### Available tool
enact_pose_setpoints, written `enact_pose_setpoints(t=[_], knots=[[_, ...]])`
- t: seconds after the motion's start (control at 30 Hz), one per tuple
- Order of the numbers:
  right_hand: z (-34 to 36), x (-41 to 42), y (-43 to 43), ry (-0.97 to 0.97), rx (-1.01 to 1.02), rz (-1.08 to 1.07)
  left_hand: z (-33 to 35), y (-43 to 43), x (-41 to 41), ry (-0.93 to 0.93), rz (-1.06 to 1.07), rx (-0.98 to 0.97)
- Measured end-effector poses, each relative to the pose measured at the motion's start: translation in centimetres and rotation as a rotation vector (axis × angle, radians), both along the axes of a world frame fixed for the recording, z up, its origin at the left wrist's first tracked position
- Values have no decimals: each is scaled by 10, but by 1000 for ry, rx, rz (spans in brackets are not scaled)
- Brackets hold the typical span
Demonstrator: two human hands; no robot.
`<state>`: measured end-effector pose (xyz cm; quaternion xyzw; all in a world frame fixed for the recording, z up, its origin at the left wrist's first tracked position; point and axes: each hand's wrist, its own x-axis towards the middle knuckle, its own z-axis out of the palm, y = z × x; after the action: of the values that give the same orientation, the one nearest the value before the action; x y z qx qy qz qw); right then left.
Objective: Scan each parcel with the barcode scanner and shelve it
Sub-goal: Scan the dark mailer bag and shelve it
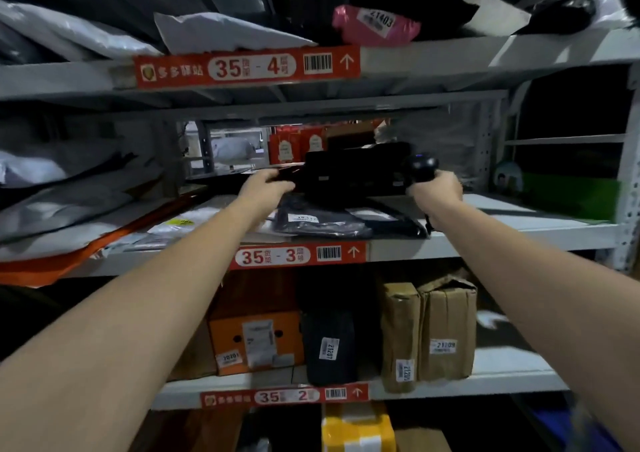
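My left hand (268,183) pinches the flat black parcel (349,174) by one end; my right hand (438,188) grips the black barcode scanner (420,166). Held one-sided, the parcel may slip.

black parcel (349,174) | black scanner (420,167) | red shelf labels (299,256) | orange box (256,340) | pink bag (375,23)

**A flat black parcel (349,171) held at the grey metal shelf (485,240)**

The left hand (268,185) grips the parcel's left end. The right hand (438,188), just beside its right end, is curled round a black handheld barcode scanner (420,166). Below the parcel, a dark grey plastic mailer bag (318,221) with a white label lies at the shelf's front edge, above the red strip label (298,255) marked 35-3. The view is blurred.
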<state>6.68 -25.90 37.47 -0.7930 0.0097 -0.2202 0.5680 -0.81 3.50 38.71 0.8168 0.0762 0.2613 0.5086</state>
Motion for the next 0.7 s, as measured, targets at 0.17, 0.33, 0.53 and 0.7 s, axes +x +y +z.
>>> enact_pose_setpoints(t=[0.17, 0.33, 0.53, 0.7], knots=[[-38, -17, -8, 35, -126, 145, -43, 3, -27, 162, -128, 602], [-57, -22, -2, -7, -163, 225, -61, -5, -20, -104, 85, 780], [-62, -17, 9, -73, -78, 285, -52, -24, -4, -181, 203, 779], [-63, -12, 12, -74, -21, 335, -45, -25, 15, -130, 304, 760]])
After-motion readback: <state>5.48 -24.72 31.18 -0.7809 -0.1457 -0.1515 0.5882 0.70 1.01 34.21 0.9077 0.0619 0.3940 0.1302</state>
